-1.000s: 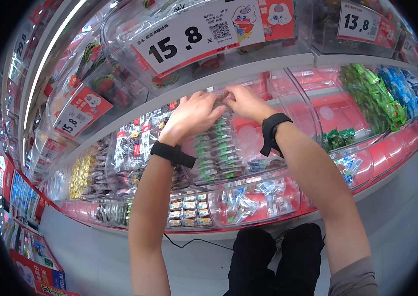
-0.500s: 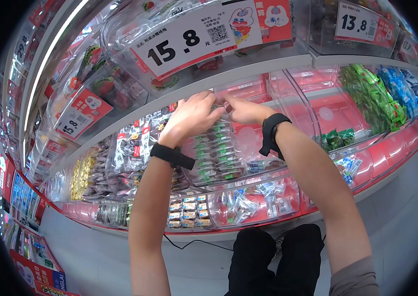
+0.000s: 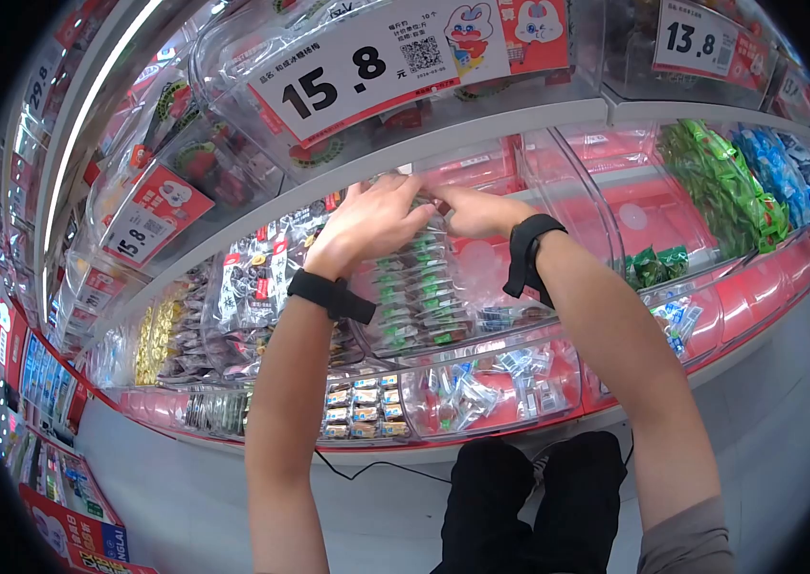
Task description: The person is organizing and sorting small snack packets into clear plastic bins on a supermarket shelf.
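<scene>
Two neat rows of small clear snack packets with green labels (image 3: 421, 297) run front to back in a clear bin. At their far end, my left hand (image 3: 376, 218) curves over the packets, fingers bent and thumb toward the right. Opposite it, my right hand (image 3: 481, 212) comes in from the right with its fingers curled together. Both sets of fingertips nearly meet around a packet at the end of the rows, partly hidden under the shelf above. Each wrist wears a black strap.
Dark-fruit snack bags (image 3: 256, 277) and gold-wrapped packets (image 3: 154, 335) fill bins on the left. Green bags (image 3: 711, 182) and blue bags (image 3: 776, 172) lie far right. A shelf edge (image 3: 481, 145) with a price card (image 3: 366, 77) overhangs the hands. Clear dividers (image 3: 585, 196) stand between bins.
Both hands stay at the far end of the packet rows. They have shifted only very slightly, and the view has moved a little.
</scene>
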Tool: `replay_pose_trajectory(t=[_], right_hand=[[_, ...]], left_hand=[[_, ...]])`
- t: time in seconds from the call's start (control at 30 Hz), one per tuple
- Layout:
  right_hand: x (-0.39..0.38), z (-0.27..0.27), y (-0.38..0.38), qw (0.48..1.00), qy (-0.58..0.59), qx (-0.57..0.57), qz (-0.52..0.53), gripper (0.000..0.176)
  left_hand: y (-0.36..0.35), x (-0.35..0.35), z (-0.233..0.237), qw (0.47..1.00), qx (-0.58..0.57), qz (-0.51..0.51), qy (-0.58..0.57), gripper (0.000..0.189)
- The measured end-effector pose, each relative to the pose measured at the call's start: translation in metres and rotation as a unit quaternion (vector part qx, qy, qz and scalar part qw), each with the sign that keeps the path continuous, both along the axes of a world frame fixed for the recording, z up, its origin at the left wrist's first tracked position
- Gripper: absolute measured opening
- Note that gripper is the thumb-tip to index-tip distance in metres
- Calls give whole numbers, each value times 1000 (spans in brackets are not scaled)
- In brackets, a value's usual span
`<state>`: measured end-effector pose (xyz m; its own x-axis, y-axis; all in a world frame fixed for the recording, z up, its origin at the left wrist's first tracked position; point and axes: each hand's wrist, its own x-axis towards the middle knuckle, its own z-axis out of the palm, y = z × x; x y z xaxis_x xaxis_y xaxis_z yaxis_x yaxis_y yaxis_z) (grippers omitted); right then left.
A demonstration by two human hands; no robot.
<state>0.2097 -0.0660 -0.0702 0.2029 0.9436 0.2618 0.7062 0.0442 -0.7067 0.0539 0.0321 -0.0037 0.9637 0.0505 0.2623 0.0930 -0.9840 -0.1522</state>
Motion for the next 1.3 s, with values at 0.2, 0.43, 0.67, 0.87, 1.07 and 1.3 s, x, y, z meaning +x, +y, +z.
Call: replay_pose_trajectory(t=[0.2,0.43,0.67,0.87,1.07,1.3], right_hand=[[4,-6,3,989,-62,-81,-105,41],[-23,23,-21,891,-46,-452,-8,22],[-25,5,-7,830,-12,-550,93,32],[-18,7,-5,804,20,-575,151,31],[-38,23,-35,787,-105,-598,115,40],[-26,8,-51,760,-215,-607,85,21]], left_hand=[[-7,-1,7,998,-36,22,43,44],[-6,-1,6,999,-33,22,30,46],[-6,0,5,999,-38,24,30,47],[-5,0,4,999,-36,22,19,47],[-4,-1,5,999,-31,10,15,48],[-1,1,2,999,-40,8,12,45]])
